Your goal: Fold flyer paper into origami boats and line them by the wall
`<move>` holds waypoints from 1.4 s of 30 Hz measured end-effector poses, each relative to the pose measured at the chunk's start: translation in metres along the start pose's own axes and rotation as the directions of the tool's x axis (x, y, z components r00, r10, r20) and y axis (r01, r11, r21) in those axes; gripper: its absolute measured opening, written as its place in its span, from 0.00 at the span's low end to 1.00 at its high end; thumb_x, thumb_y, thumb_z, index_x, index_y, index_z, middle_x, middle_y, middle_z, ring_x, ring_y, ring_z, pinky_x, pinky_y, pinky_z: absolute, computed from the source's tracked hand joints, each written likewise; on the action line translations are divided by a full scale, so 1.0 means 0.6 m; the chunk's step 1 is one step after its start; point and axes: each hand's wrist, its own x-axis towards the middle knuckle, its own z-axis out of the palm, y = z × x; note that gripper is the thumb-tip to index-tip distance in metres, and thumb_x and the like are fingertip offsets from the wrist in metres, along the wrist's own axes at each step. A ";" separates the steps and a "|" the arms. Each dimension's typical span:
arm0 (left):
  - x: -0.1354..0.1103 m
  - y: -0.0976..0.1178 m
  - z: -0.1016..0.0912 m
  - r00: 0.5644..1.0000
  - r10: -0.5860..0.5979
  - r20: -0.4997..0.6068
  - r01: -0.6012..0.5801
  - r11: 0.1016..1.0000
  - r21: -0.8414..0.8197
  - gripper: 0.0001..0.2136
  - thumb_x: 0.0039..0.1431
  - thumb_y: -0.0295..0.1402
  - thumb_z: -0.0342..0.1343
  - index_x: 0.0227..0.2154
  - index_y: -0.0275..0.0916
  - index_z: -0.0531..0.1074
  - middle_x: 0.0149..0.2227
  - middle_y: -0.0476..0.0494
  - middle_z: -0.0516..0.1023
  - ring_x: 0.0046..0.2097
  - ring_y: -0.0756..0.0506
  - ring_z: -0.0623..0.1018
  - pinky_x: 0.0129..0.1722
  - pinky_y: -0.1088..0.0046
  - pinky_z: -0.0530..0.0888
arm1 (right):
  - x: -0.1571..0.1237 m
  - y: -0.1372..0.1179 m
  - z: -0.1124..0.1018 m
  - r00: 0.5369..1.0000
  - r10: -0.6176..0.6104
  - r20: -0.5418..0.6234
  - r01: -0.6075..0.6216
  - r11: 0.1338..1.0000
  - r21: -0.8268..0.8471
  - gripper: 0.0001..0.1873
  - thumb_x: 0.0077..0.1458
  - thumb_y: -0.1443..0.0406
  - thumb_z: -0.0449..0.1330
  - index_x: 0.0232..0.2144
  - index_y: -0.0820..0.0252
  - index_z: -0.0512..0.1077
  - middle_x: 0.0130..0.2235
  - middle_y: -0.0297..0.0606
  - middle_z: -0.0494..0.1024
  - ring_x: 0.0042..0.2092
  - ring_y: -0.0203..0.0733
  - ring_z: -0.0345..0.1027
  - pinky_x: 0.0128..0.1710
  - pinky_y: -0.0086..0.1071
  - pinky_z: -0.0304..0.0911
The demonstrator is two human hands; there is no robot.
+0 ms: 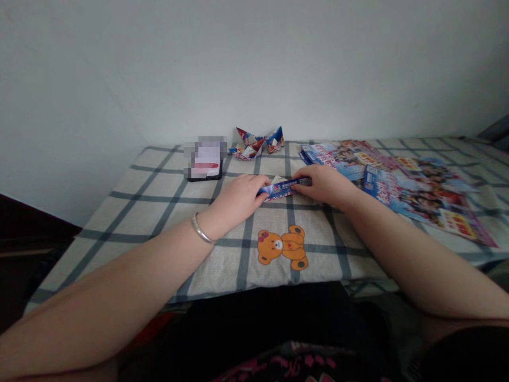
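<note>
A folded paper strip [283, 187], blue with white print, lies low over the tablecloth between my hands. My left hand [247, 193] pinches its left end, thumb in front and fingers behind. At the other end my right hand [316, 183] grips it the same way, near a small printed square code. A pale corner of the paper sticks up behind the blue edge. Beyond my hands stand folded paper boats [254, 146], made from similar colourful printed sheets. How many boats there are is hard to make out.
A phone [205, 162], partly blurred, lies at the back left. Several printed flyers [421, 196] are spread over the right side. The checked tablecloth [222, 254] bears a printed teddy bear [282, 248] in front of me. A white wall [254, 63] rises behind the table.
</note>
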 end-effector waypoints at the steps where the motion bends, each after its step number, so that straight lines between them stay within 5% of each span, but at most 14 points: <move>1: 0.000 -0.001 0.000 1.000 0.003 0.004 -0.003 1.000 0.000 0.10 0.65 0.30 0.56 0.48 0.35 0.72 0.47 0.40 0.80 0.49 0.41 0.78 0.51 0.61 0.74 | 0.000 0.005 -0.005 0.999 0.010 0.031 -0.010 1.000 -0.001 0.14 0.59 0.57 0.60 0.43 0.57 0.80 0.40 0.41 0.84 0.40 0.47 0.75 0.39 0.37 0.64; 9: -0.004 -0.015 -0.001 0.999 0.040 0.006 -0.040 0.998 0.046 0.10 0.67 0.29 0.53 0.49 0.36 0.73 0.45 0.41 0.79 0.49 0.41 0.76 0.52 0.60 0.73 | -0.002 0.023 -0.023 0.984 -0.021 0.179 0.001 0.994 0.114 0.11 0.56 0.62 0.63 0.41 0.55 0.80 0.34 0.34 0.82 0.34 0.40 0.71 0.33 0.32 0.61; 15: -0.001 -0.019 -0.011 0.993 0.113 -0.032 -0.113 0.993 0.021 0.09 0.63 0.32 0.58 0.45 0.35 0.75 0.45 0.40 0.79 0.48 0.41 0.76 0.52 0.61 0.73 | -0.002 0.014 -0.005 0.990 -0.143 0.018 0.143 0.989 -0.036 0.11 0.59 0.63 0.59 0.42 0.56 0.80 0.39 0.38 0.82 0.38 0.44 0.72 0.36 0.34 0.60; 19: 0.001 -0.020 -0.014 0.987 0.156 0.038 -0.158 0.986 0.052 0.08 0.65 0.32 0.56 0.43 0.37 0.77 0.43 0.42 0.81 0.47 0.42 0.77 0.51 0.60 0.73 | -0.003 0.002 0.007 0.969 -0.241 -0.052 0.237 0.968 -0.080 0.11 0.60 0.65 0.57 0.41 0.57 0.79 0.41 0.41 0.82 0.42 0.45 0.73 0.40 0.34 0.62; 29: -0.002 -0.010 -0.014 0.990 0.125 0.058 -0.130 0.986 0.103 0.11 0.67 0.34 0.53 0.40 0.34 0.79 0.40 0.39 0.80 0.45 0.41 0.77 0.49 0.61 0.73 | -0.006 0.026 -0.023 0.989 -0.065 0.134 0.080 0.991 -0.108 0.09 0.57 0.59 0.62 0.37 0.52 0.81 0.35 0.36 0.81 0.35 0.43 0.71 0.33 0.35 0.61; 36: 0.000 -0.008 -0.014 0.998 0.040 0.055 -0.048 0.989 0.139 0.11 0.68 0.34 0.52 0.38 0.32 0.77 0.39 0.38 0.80 0.43 0.40 0.78 0.47 0.63 0.73 | -0.007 0.008 -0.007 0.967 -0.251 -0.036 0.248 0.966 -0.078 0.14 0.62 0.57 0.57 0.40 0.58 0.79 0.42 0.41 0.81 0.45 0.47 0.72 0.43 0.37 0.62; 42: 0.004 -0.016 -0.009 0.998 -0.058 -0.033 0.060 0.996 0.063 0.07 0.65 0.30 0.56 0.42 0.34 0.75 0.42 0.40 0.80 0.44 0.42 0.78 0.46 0.65 0.74 | 0.005 -0.009 0.015 0.990 -0.074 -0.120 0.062 0.993 -0.102 0.15 0.63 0.56 0.56 0.37 0.58 0.78 0.40 0.42 0.81 0.41 0.46 0.72 0.36 0.35 0.59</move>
